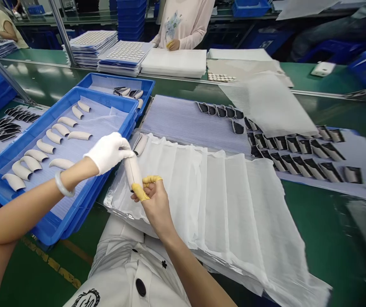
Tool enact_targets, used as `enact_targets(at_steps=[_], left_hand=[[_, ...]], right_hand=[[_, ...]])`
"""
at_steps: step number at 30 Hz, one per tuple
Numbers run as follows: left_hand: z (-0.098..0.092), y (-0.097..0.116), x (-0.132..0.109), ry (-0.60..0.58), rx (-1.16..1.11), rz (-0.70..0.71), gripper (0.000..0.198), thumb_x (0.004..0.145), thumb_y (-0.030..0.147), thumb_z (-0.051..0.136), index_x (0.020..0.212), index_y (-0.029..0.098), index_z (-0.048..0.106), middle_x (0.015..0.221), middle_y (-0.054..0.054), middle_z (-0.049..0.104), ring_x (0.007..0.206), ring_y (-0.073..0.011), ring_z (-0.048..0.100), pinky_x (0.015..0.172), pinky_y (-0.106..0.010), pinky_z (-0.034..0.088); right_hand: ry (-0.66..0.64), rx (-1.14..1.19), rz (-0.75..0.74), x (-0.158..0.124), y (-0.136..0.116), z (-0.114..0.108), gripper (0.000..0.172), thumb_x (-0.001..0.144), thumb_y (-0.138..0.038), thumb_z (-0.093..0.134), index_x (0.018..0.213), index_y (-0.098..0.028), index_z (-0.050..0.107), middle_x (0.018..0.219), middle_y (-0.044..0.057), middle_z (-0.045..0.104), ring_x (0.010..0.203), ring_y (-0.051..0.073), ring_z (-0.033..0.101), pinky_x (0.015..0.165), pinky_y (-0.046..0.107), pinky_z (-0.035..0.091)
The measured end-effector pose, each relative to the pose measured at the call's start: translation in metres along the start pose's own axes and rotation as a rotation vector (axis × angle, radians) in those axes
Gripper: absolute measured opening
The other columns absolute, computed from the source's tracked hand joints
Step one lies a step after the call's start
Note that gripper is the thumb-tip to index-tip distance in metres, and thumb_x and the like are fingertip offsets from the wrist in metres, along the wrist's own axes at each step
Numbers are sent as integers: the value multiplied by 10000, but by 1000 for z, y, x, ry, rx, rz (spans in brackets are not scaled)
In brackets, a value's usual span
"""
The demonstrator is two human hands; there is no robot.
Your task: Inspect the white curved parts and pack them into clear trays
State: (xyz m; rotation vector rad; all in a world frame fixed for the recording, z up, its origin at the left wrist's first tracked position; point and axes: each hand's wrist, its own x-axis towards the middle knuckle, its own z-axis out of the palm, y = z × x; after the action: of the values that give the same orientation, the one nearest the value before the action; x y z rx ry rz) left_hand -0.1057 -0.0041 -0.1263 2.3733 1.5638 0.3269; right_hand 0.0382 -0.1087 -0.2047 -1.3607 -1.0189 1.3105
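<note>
My left hand (109,151), in a white glove, grips the upper end of a curved white part (133,172). My right hand (151,198), bare with yellow finger cots on thumb and forefinger, pinches the lower end of the same part. Both hands hold it just above a stack of white pleated sheets (234,204). A second white part (140,145) lies on the sheets just beyond my left hand. To the left, a blue tray (58,111) holds several more curved white parts in rows.
Several dark parts (298,155) lie in rows on a pale sheet to the right. A second blue tray (144,85) stands behind the first. Across the green belt (329,238) a person's hand (173,44) rests by stacked white sheets (174,62).
</note>
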Motion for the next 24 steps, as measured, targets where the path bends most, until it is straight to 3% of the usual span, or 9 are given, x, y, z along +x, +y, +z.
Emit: enact_targets(at_steps=[4,9,13,16,20,24], left_hand=[[10,-3,56,-180,195,221,240,792,363,617,851,169,746,917,-64,659,853,-200,619,758,-272,453],[29,-9,108,-307,218,329,174,676,347,740,732,185,769,911,-37,699,858,-174,628,746,-210,428],[40,-16,122,-354,238,339,142,654,318,754,703,186,771,950,-32,708,851,-166,634,721,-195,421],[39,-23,128,-362,228,344,153,658,313,752,734,182,777,952,-33,711,872,-162,634,734,-176,419],[31,-30,137,-351,207,342,200,688,318,728,806,165,778,930,-40,718,864,-155,636,732,-165,423],[37,-28,141,-390,207,349,185,677,322,739,780,173,778,878,-30,730,816,-142,638,713,-161,425]], right_hand=[[57,-178,-91,18,9,-3,358,804,-486,581,874,-226,345,733,-34,558,599,153,650,556,294,535],[22,-414,-204,39,16,-10,346,867,-472,540,996,-177,414,760,20,622,619,178,649,594,339,543],[-17,-692,-383,46,23,-17,193,931,-282,458,1007,-137,558,970,145,649,860,242,634,776,437,517],[-125,-880,-519,46,30,-9,198,922,-178,467,954,-127,655,1037,169,660,1039,288,580,907,479,458],[-219,-1077,-616,40,41,16,212,903,-203,543,951,-67,698,1050,209,677,1188,353,513,1025,540,363],[-228,-1201,-662,29,53,35,389,923,-277,521,1171,9,612,1154,262,634,1198,382,510,1027,576,348]])
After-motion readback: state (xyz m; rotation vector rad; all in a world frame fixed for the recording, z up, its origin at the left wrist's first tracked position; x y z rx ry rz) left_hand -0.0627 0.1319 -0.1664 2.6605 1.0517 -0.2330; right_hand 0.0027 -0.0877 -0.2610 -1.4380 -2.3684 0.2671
